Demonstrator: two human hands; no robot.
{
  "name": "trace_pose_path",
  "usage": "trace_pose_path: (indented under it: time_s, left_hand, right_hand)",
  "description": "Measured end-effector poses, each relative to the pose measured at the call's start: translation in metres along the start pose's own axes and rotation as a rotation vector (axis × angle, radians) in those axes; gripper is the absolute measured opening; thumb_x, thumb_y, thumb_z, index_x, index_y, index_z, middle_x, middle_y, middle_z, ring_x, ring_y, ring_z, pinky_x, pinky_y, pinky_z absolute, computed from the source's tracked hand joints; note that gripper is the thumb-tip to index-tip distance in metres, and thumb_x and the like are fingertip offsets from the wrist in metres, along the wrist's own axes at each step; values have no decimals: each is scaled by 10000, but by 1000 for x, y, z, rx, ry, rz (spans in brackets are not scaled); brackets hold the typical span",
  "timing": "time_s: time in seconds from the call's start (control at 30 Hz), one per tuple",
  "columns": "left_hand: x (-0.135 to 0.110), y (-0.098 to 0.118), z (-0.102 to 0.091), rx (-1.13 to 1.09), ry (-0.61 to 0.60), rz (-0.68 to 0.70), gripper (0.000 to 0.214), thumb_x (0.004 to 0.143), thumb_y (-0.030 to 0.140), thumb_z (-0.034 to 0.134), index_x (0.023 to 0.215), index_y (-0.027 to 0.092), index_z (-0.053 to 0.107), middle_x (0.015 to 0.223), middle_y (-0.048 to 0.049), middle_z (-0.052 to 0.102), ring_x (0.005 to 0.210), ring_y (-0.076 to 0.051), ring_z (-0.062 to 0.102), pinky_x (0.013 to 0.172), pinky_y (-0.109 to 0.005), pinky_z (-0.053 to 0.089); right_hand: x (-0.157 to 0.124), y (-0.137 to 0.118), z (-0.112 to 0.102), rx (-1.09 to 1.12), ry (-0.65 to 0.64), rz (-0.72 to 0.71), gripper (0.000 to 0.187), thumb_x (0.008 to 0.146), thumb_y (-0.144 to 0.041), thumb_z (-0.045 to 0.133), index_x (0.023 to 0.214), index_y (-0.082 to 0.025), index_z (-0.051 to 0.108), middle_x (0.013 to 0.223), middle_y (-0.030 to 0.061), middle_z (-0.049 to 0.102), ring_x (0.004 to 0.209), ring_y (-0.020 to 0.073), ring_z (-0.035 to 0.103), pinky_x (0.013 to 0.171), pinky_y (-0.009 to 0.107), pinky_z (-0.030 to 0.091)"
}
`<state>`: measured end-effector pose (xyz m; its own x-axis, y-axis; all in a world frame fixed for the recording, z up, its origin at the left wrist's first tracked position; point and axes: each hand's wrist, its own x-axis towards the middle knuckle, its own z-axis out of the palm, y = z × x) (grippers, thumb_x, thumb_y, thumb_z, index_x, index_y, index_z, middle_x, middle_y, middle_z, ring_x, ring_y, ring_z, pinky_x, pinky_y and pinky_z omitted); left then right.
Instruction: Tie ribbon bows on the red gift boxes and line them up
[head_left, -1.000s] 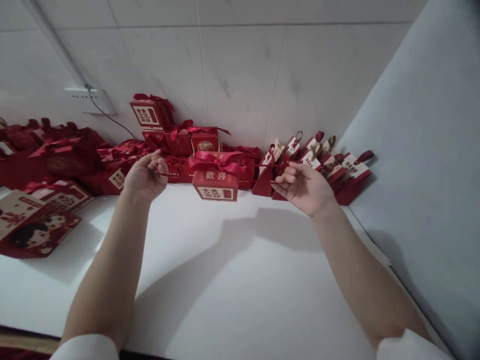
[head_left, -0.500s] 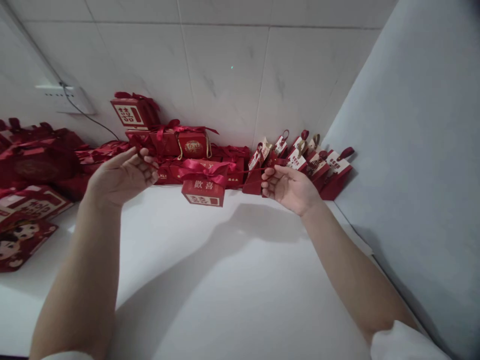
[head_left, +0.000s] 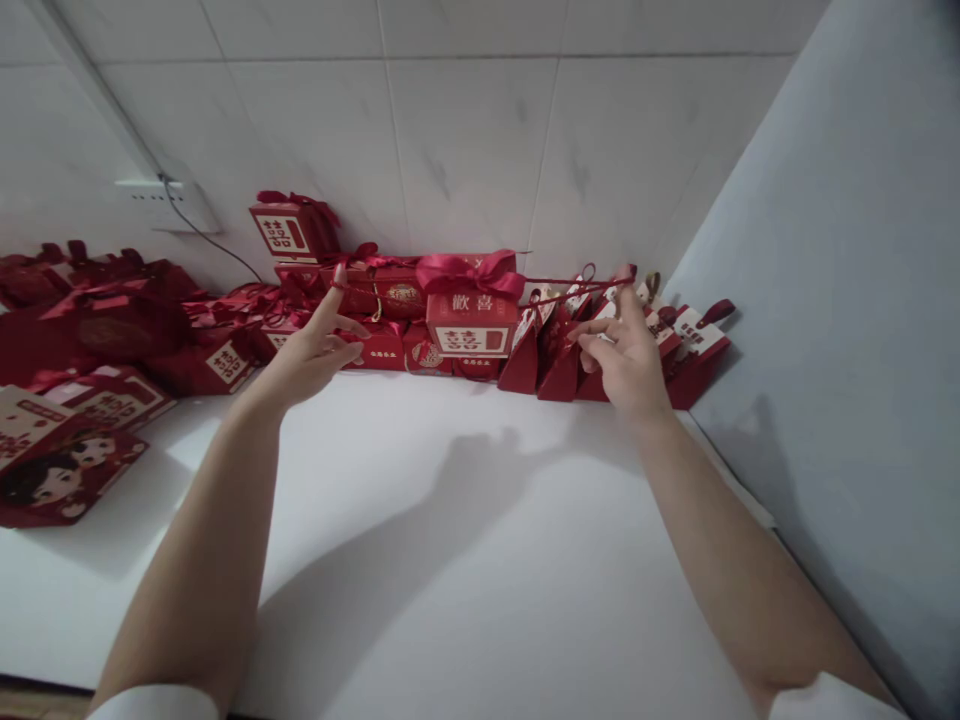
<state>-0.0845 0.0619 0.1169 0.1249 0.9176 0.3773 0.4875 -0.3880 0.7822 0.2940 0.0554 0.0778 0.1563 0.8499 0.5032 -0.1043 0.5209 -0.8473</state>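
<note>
A small red gift box (head_left: 475, 325) with white panels and Chinese characters hangs between my hands, in front of the stacked boxes. A pink-red ribbon bow (head_left: 471, 274) lies across its top. Red cords (head_left: 559, 291) run out from it to both sides. My left hand (head_left: 313, 345) has a cord looped on its raised index finger, the other fingers loosely bent. On the right, my right hand (head_left: 621, 350) carries the cords on its raised index finger, with thumb and other fingers curled below. The box looks roughly level.
Stacked red boxes (head_left: 382, 352) line the tiled wall. Several triangular red boxes (head_left: 697, 350) with loop handles stand at right, beside a pale panel (head_left: 840, 300). More red boxes (head_left: 112, 405) crowd the left. A socket (head_left: 166, 205) with a black cable is on the wall above the white table (head_left: 450, 560).
The gift box has risen and moved right, its cords pulled out sideways. Both hands have turned from pinching the cords to holding them on raised index fingers. The view has shifted slightly.
</note>
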Motion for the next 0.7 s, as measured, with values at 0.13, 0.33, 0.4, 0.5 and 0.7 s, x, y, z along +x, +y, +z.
trace_pose_path:
  time_s: [0.13, 0.33, 0.4, 0.5, 0.7]
  left_hand:
    - [-1, 0, -3, -52, -40, -43, 957, 787, 98, 725, 1557, 250, 177, 942, -25, 713, 673, -106, 619, 643, -205, 473]
    - [-6, 19, 2, -470, -188, -97, 695, 809, 188, 729, 1441, 297, 462, 1072, -29, 716, 887, -132, 664, 782, -228, 528]
    - [-10, 26, 6, -512, -204, -76, 472, 812, 281, 734, 1275, 254, 648, 1116, -64, 723, 962, -194, 680, 860, -308, 545]
    - [-19, 40, 18, -489, -305, -15, 340, 837, 422, 697, 1087, 198, 750, 1090, -113, 740, 1017, -272, 687, 952, -429, 524]
    - [-45, 84, 56, -67, -625, 211, 456, 816, 490, 709, 1158, 192, 665, 1181, -99, 694, 1092, -260, 641, 968, -391, 498]
  right_hand:
    - [3, 6, -3, -35, -44, 21, 785, 732, -156, 690, 1439, -383, 436, 772, -64, 630, 506, 73, 467, 447, 178, 412]
    - [-11, -9, 4, -105, -335, 21, 575, 828, -222, 649, 1375, -365, 542, 912, -20, 574, 634, 88, 471, 578, 226, 462]
    - [-21, -19, 8, -154, -451, 11, 503, 880, -251, 616, 1369, -353, 557, 933, -5, 556, 684, 100, 479, 624, 241, 466]
    - [-38, -38, 18, -242, -624, -40, 500, 937, -261, 563, 1423, -354, 492, 934, 3, 563, 754, 123, 507, 712, 271, 474]
    - [-65, -66, 38, -522, -1018, -246, 383, 978, -191, 483, 1352, -250, 542, 954, 36, 638, 830, 162, 563, 789, 299, 474]
